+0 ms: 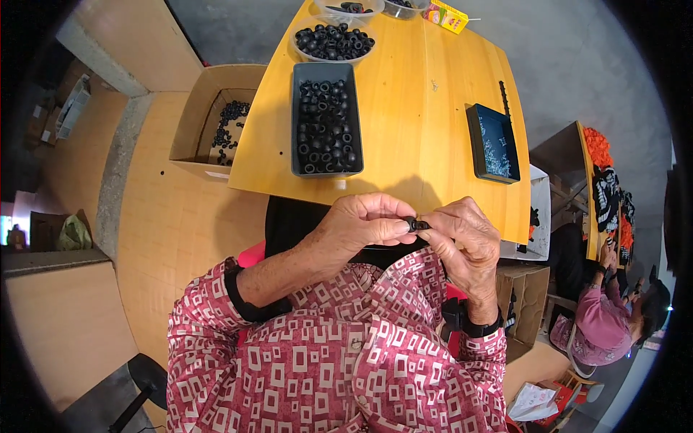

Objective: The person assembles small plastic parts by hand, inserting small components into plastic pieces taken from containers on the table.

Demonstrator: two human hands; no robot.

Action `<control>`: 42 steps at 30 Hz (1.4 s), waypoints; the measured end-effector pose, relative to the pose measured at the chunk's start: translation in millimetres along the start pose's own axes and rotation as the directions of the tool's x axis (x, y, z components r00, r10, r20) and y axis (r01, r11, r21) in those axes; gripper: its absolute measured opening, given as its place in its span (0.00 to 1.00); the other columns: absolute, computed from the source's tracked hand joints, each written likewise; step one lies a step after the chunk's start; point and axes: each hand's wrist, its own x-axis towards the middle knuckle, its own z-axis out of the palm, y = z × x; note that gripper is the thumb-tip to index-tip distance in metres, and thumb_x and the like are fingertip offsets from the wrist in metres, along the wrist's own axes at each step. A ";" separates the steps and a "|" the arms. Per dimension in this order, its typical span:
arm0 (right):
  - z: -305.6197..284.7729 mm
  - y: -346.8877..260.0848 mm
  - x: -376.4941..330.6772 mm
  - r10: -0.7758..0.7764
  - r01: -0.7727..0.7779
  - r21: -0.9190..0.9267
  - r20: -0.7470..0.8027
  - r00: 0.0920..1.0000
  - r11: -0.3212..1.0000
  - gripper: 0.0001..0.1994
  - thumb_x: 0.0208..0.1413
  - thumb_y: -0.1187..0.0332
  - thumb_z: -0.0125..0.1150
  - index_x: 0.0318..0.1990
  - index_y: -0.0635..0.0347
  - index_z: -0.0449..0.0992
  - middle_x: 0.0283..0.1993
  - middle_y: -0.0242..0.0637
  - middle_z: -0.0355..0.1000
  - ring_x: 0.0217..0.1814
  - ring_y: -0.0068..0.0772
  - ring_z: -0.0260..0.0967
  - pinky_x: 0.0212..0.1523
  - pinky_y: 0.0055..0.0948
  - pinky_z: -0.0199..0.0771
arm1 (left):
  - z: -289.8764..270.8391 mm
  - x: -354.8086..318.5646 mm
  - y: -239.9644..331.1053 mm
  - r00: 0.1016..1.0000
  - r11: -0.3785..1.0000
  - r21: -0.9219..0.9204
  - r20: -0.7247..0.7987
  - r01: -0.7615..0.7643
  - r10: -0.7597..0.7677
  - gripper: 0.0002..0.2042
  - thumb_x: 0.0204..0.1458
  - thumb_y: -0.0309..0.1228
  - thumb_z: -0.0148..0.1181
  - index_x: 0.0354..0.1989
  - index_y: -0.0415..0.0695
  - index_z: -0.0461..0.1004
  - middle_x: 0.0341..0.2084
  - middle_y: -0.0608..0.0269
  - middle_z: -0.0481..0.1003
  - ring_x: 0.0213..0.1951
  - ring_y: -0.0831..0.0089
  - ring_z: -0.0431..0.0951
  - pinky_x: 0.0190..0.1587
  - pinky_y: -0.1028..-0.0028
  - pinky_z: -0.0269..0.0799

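Close in front of my chest, just off the table's near edge, my two hands meet over a small black ring-shaped part [413,224]. Thumb and forefinger of my left hand [364,224] pinch it from the left. From the right, my right hand [465,242] pinches a dark end of the same part or of a second one joined to it; the fingertips hide which. Beyond my left hand stands a dark rectangular tray [295,123] with many short black hollow pieces. A shallower dark tray [477,144] of tiny clear or silvery bits lies beyond my right hand.
Round tubs [294,47] of black pieces and a yellow drink carton [446,16] stand at the far end of the wooden table [404,108]. A cardboard box [189,130] with black pieces sits left. At right, another person [603,317] works near orange and black items.
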 end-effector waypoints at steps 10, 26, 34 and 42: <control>0.5 -4.7 4.2 -0.114 0.120 -0.147 0.052 0.992 0.982 0.10 0.43 0.76 0.72 0.37 0.63 0.83 0.32 0.37 0.77 0.33 0.36 0.72 0.36 0.31 0.72 | -0.8 -1.4 2.4 0.998 0.990 0.132 -0.027 -0.046 0.050 0.15 0.60 0.29 0.60 0.52 0.32 0.72 0.42 0.55 0.78 0.46 0.71 0.81 0.51 0.76 0.76; 19.5 11.5 -8.9 -0.222 0.211 -0.200 -0.033 0.974 0.957 0.16 0.43 0.76 0.73 0.43 0.65 0.82 0.33 0.37 0.76 0.33 0.35 0.71 0.36 0.33 0.70 | -6.1 0.8 -2.5 1.000 0.996 0.090 0.019 -0.025 0.023 0.16 0.61 0.30 0.59 0.53 0.32 0.72 0.43 0.57 0.78 0.45 0.74 0.80 0.51 0.77 0.76; 32.8 16.4 -12.7 -0.313 0.262 -0.353 -0.094 0.945 0.898 0.21 0.38 0.73 0.77 0.44 0.66 0.80 0.36 0.39 0.75 0.34 0.37 0.71 0.37 0.34 0.70 | -5.1 1.2 -5.1 0.999 0.991 0.131 -0.028 -0.043 0.047 0.15 0.60 0.31 0.59 0.51 0.34 0.74 0.41 0.62 0.78 0.42 0.79 0.77 0.47 0.79 0.74; 41.5 22.2 -17.5 -0.251 0.215 -0.208 -0.167 0.953 0.954 0.21 0.38 0.74 0.77 0.44 0.65 0.80 0.36 0.38 0.76 0.35 0.37 0.72 0.38 0.35 0.70 | -1.7 -0.6 9.6 1.000 0.985 0.174 0.003 -0.006 0.005 0.14 0.60 0.30 0.58 0.48 0.32 0.75 0.38 0.60 0.79 0.42 0.78 0.79 0.48 0.79 0.74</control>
